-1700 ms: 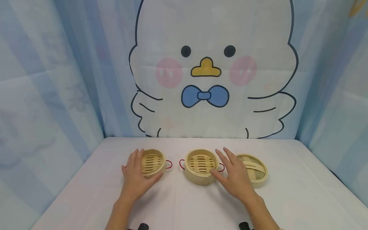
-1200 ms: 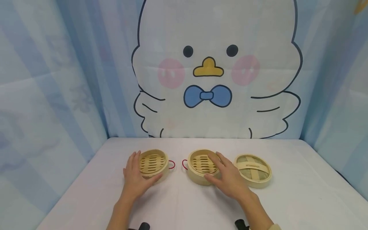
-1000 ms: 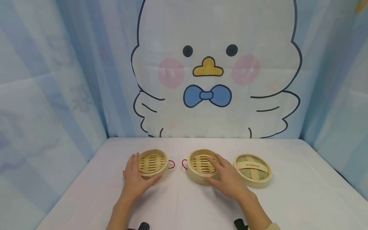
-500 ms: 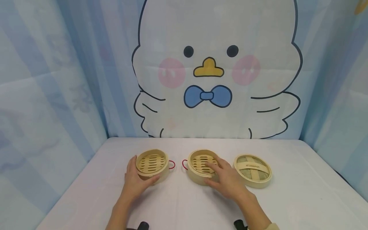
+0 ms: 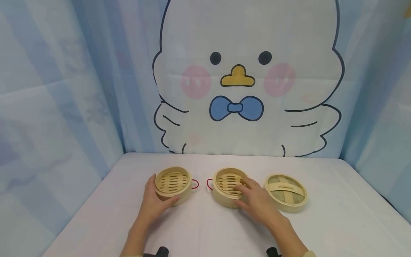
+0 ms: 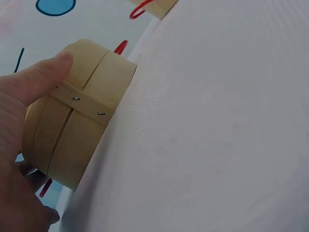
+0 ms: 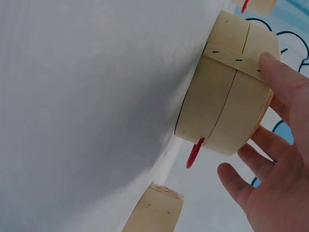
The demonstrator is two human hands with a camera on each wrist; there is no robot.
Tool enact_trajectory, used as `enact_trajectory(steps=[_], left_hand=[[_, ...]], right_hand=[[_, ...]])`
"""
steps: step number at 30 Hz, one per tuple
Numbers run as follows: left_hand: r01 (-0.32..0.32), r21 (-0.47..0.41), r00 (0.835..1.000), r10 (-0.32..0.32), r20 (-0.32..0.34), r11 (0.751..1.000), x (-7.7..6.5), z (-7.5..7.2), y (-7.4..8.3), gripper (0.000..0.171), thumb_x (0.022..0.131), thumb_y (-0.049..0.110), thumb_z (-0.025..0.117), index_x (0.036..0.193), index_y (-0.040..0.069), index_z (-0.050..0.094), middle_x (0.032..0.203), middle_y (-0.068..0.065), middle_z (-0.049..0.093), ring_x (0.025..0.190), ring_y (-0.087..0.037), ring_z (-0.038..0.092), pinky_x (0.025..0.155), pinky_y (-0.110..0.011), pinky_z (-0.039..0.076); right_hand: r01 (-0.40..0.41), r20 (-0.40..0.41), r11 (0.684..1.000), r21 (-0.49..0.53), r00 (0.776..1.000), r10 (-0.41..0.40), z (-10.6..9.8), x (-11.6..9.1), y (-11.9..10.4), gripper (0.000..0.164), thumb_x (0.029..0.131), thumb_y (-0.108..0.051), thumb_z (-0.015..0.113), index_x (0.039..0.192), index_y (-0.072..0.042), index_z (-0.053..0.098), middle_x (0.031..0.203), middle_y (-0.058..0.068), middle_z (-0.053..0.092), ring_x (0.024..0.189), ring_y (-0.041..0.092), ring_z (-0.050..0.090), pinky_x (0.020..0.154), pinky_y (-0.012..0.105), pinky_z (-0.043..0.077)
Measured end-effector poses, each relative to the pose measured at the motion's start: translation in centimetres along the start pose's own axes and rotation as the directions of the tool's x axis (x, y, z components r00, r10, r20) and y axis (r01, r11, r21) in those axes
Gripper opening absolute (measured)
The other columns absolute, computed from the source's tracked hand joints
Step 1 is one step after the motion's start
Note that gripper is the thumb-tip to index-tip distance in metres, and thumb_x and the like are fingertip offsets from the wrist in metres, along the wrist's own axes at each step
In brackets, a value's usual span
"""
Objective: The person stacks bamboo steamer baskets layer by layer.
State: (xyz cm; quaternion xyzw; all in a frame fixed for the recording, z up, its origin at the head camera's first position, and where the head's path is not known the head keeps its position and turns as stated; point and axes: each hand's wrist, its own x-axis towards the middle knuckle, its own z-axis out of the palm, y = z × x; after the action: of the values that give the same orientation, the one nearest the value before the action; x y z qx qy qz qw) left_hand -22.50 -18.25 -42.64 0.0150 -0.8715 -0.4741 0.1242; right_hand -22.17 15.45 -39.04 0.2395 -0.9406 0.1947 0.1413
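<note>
The left hand (image 5: 152, 201) holds a round bamboo steamer basket (image 5: 183, 194) at its side, thumb on the front wall and the other fingers round the left side. In the left wrist view the thumb presses on the wall of this basket (image 6: 91, 121) near the rim. With the right hand (image 5: 258, 201), the person grips the rim of a second bamboo steamer basket (image 5: 221, 196), thumb outside and fingertips over the slatted inside. The right wrist view shows that basket (image 7: 227, 92) with the thumb on its wall; some fingertips are hidden behind it. Both baskets have red loop handles.
A round woven bamboo lid (image 5: 287, 192) with a strap handle lies right of the second basket. All stand on a white-covered table (image 5: 205, 228). A cartoon-printed curtain (image 5: 240, 135) hangs at the back, with blue curtains at both sides.
The right hand has moved left onto the second basket, its fingers curling over the rim. The left hand's fingers have drawn down against the first basket's side. The head view has shifted slightly.
</note>
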Motion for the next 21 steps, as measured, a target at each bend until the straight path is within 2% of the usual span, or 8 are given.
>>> enact_trajectory(steps=[5,10,17,21], left_hand=[[0.006,-0.018,1.000,-0.006,0.017,1.000,-0.12,-0.36,-0.21,0.119,0.077,0.033,0.089,0.157,-0.006,0.010,0.160,-0.030,0.017,0.148,-0.045,0.016,0.119,-0.058,0.016],[0.019,-0.026,1.000,-0.019,0.020,0.999,-0.11,-0.34,-0.15,0.119,0.077,0.033,0.090,0.157,-0.007,0.011,0.160,-0.030,0.018,0.148,-0.046,0.017,0.118,-0.059,0.017],[0.017,-0.047,1.000,-0.017,0.019,0.999,-0.11,-0.37,-0.13,0.116,0.077,0.032,0.090,0.156,-0.005,0.015,0.159,-0.028,0.022,0.147,-0.044,0.021,0.118,-0.058,0.019],[0.019,-0.046,1.000,-0.018,0.018,0.999,-0.25,-0.63,-0.21,0.115,0.077,0.033,0.090,0.156,-0.006,0.016,0.158,-0.029,0.024,0.147,-0.045,0.022,0.117,-0.059,0.019]], right_hand=[[-0.018,0.016,1.000,0.006,1.000,0.017,-0.01,0.13,-0.05,0.032,0.088,-0.024,0.079,0.117,-0.015,0.070,0.137,0.020,0.056,0.132,0.044,0.046,0.105,0.062,0.038],[0.001,-0.002,1.000,0.008,1.000,-0.001,0.04,0.09,0.20,0.024,0.087,-0.020,0.080,0.109,-0.015,0.072,0.130,0.017,0.060,0.126,0.043,0.050,0.104,0.061,0.040],[0.049,-0.039,0.998,0.035,0.998,-0.047,0.01,0.03,0.54,0.021,0.083,-0.016,0.083,0.103,-0.016,0.074,0.113,0.006,0.065,0.117,0.037,0.056,0.099,0.057,0.045],[0.043,-0.038,0.998,0.048,0.998,-0.042,-0.03,0.10,0.45,0.022,0.083,-0.015,0.083,0.102,-0.017,0.073,0.109,0.001,0.066,0.117,0.035,0.057,0.100,0.056,0.045]])
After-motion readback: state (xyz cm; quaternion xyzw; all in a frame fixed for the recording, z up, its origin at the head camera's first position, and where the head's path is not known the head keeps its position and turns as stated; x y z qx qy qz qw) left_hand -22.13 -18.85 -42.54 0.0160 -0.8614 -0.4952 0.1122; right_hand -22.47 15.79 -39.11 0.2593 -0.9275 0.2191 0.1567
